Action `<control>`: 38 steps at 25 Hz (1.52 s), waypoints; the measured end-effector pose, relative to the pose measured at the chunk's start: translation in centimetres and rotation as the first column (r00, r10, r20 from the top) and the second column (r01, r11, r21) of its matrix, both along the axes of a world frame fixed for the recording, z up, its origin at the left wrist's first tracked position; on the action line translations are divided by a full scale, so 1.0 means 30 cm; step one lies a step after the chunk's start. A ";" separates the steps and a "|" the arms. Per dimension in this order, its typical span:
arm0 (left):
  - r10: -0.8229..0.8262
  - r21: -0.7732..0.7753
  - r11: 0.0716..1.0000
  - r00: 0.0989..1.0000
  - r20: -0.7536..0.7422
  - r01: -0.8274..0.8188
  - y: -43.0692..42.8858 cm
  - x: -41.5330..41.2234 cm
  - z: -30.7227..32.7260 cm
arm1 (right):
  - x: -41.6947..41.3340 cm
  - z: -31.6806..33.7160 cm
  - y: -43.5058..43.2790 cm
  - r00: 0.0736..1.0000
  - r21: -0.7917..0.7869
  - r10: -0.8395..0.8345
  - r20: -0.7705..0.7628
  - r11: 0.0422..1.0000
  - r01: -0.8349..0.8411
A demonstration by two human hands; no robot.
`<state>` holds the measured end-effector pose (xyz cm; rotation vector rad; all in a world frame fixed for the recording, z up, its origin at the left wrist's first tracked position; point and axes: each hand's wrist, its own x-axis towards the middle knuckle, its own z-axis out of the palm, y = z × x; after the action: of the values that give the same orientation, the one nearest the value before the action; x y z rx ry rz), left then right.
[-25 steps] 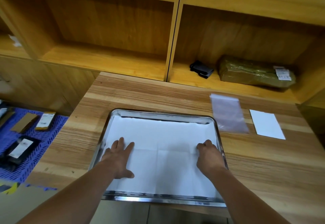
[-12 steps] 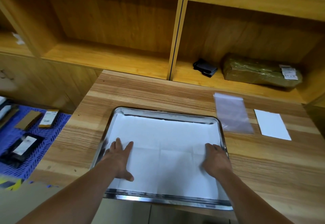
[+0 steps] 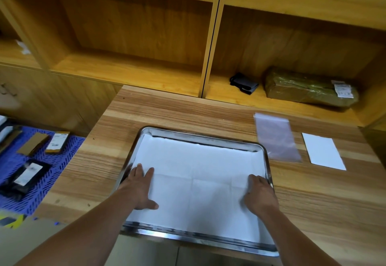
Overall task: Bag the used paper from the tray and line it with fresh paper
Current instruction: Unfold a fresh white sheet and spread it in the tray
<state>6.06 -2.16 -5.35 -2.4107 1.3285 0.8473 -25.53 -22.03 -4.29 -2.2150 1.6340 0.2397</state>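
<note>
- Left hand (image 3: 139, 190) flat, fingers spread, near tray (image 3: 200, 135) left rim, on white paper (image 3: 196, 173).
- Right hand (image 3: 260, 195) pressed against right rim, fingers curled, grasp indiscernible.
- Plastic bag (image 3: 276, 138), folded sheet (image 3: 322, 150) beside on tabletop (image 3: 167, 111).

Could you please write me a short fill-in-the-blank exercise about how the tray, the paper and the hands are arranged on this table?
1. The white paper lies inside the metal ____.
2. Both the left hand and the right hand rest palm-down on the ____.
3. The clear plastic bag lies on the wooden table, between the tray and a small ____ sheet.

Missing words: tray; paper; white
</note>
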 end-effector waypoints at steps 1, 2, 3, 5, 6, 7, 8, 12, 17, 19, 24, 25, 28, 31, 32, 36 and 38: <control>-0.004 -0.003 1.000 1.000 -0.008 0.004 -0.010 0.001 -0.001 | -0.005 0.002 -0.005 1.000 0.002 -0.006 -0.005 1.000 0.006; -0.009 -0.006 1.000 1.000 -0.015 0.009 -0.022 0.001 -0.001 | -0.012 0.005 -0.014 1.000 0.005 -0.006 -0.014 1.000 0.006; -0.016 -0.010 1.000 1.000 -0.020 0.016 -0.031 -0.001 0.000 | -0.019 0.010 -0.023 1.000 0.011 0.003 -0.027 1.000 -0.003; -0.040 -0.013 0.999 0.999 -0.030 0.039 -0.041 -0.007 0.005 | -0.033 0.022 -0.030 0.998 0.028 0.036 -0.052 0.999 -0.034; -0.055 -0.021 0.998 0.998 -0.031 0.054 -0.040 -0.011 0.008 | -0.037 0.028 -0.028 0.996 0.023 0.063 -0.057 0.998 -0.062; -0.080 -0.036 0.996 0.996 -0.028 0.079 -0.036 -0.015 0.012 | -0.041 0.033 -0.021 0.994 0.005 0.095 -0.060 0.996 -0.094; -0.117 -0.053 0.992 0.993 -0.022 0.116 -0.027 -0.020 0.014 | -0.045 0.034 -0.009 0.990 -0.021 0.122 -0.071 0.992 -0.124; -0.208 -0.084 0.975 0.977 -0.048 0.204 0.016 -0.042 0.023 | -0.058 0.034 0.059 0.960 -0.029 0.206 -0.190 0.976 -0.215; -0.274 -0.152 0.955 0.955 -0.116 0.256 0.050 -0.066 0.036 | -0.093 0.017 0.119 0.932 -0.022 0.332 -0.143 0.941 -0.338; -0.281 -0.116 0.958 0.943 -0.179 0.264 0.064 -0.073 0.037 | -0.114 0.005 0.152 0.906 0.024 0.409 -0.110 0.912 -0.409; -0.271 -0.025 0.962 0.941 -0.205 0.272 0.089 -0.079 0.025 | -0.148 0.008 0.201 0.902 0.126 0.422 -0.091 0.903 -0.410; -0.266 -0.022 0.963 0.941 -0.207 0.267 0.089 -0.078 0.027 | -0.147 0.012 0.204 0.899 0.132 0.428 -0.095 0.900 -0.415; -0.264 -0.024 0.964 0.943 -0.204 0.264 0.092 -0.081 0.033 | -0.145 0.024 0.213 0.896 0.129 0.432 -0.099 0.899 -0.419; -0.265 -0.040 0.964 0.945 -0.193 0.262 0.096 -0.085 0.041 | -0.144 0.026 0.217 0.900 0.096 0.427 -0.093 0.903 -0.418; -0.265 -0.047 0.964 0.945 -0.193 0.261 0.094 -0.086 0.043 | -0.142 0.027 0.216 0.899 0.090 0.426 -0.098 0.904 -0.418; -0.269 -0.060 0.963 0.943 -0.198 0.262 0.089 -0.084 0.050 | -0.142 0.032 0.207 0.900 0.085 0.424 -0.102 0.905 -0.417; -0.278 -0.114 0.958 0.948 -0.157 0.263 0.085 -0.080 0.055 | -0.140 0.039 0.184 0.917 0.019 0.387 -0.101 0.922 -0.387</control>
<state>3.67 0.39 -3.71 -2.1871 1.7507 0.9511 -29.74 -16.51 -3.11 -2.5505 1.2234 0.4654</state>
